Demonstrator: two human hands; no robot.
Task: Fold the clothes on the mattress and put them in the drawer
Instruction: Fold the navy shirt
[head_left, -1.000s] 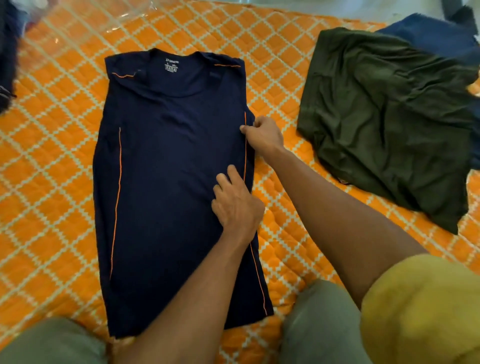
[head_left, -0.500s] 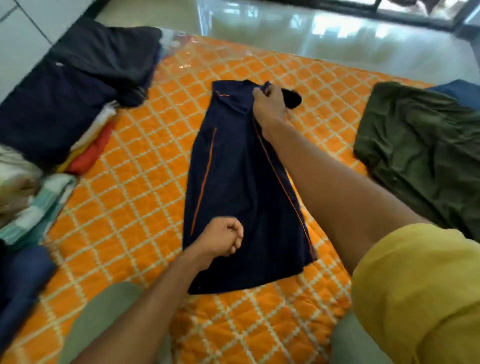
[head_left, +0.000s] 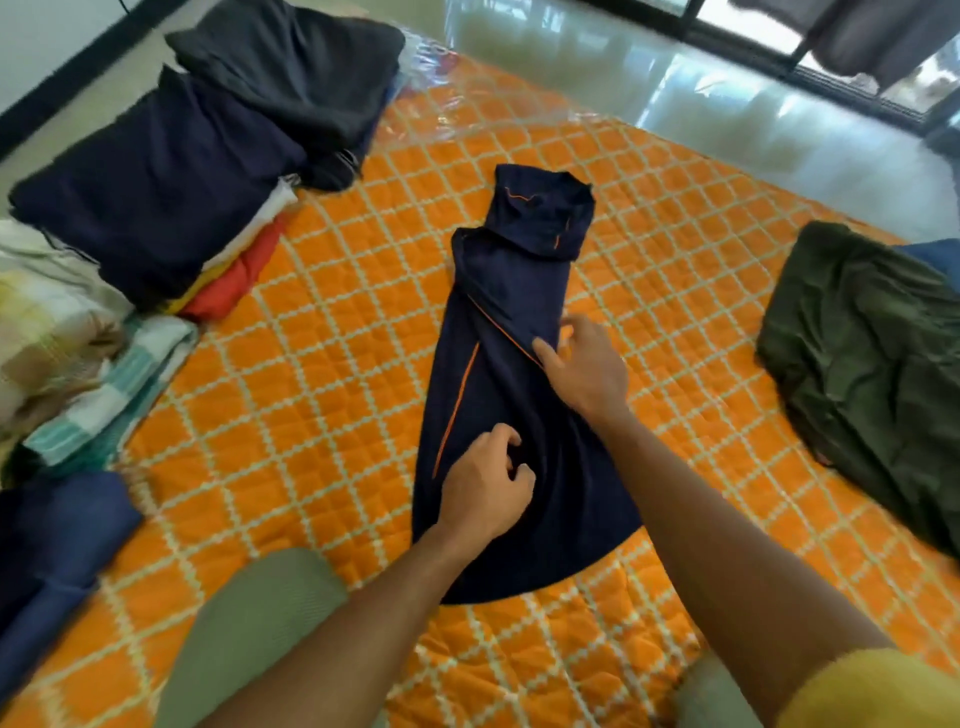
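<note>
A navy shirt (head_left: 524, 415) with orange piping lies lengthwise on the orange quilted mattress (head_left: 322, 395), folded narrow, its collar end bunched at the far side. My right hand (head_left: 584, 366) is at the shirt's right edge near the middle, thumb and fingers pinching a folded flap. My left hand (head_left: 485, 486) sits on the shirt's lower half with fingers curled into the cloth. A crumpled dark green garment (head_left: 862, 364) lies on the mattress to the right, with a bit of blue cloth (head_left: 932, 257) behind it.
Folded clothes are stacked at the left: a navy and black pile (head_left: 208, 135) over white and red items, checked fabric (head_left: 67, 338), and blue cloth (head_left: 47, 551) nearer me. My knees in green trousers (head_left: 249, 634) rest on the mattress. Glossy floor (head_left: 675, 93) lies beyond.
My right hand came back from the collar end to the shirt's middle, carrying a fold with it. The collar end is now bunched. My left hand stayed on the lower half.
</note>
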